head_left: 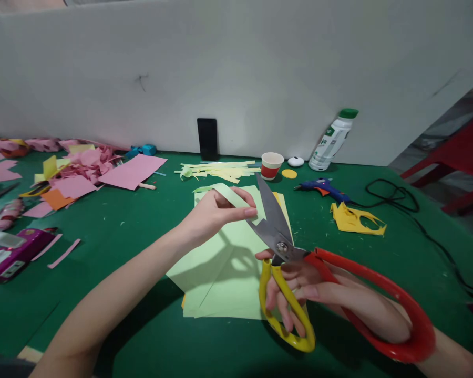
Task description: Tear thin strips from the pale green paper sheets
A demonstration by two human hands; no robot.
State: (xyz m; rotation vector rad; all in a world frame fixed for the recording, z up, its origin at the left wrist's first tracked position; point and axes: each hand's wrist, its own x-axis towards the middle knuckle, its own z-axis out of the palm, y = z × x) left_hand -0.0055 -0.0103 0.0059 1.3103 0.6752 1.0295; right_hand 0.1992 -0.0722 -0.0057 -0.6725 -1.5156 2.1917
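While left hand [216,215] pinches pale-green strip [232,195], right hand [327,294] grips spread scissors [276,226]; bottle label [330,142] too small to read.

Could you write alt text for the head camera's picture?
A person's left hand pinches a pale green paper strip while the right hand holds large, open scissors close by, above light green sheets on a green table.

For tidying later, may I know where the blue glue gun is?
In the head view, the blue glue gun lies right of centre on the green table, between the yellow paper scrap and the white bottle.
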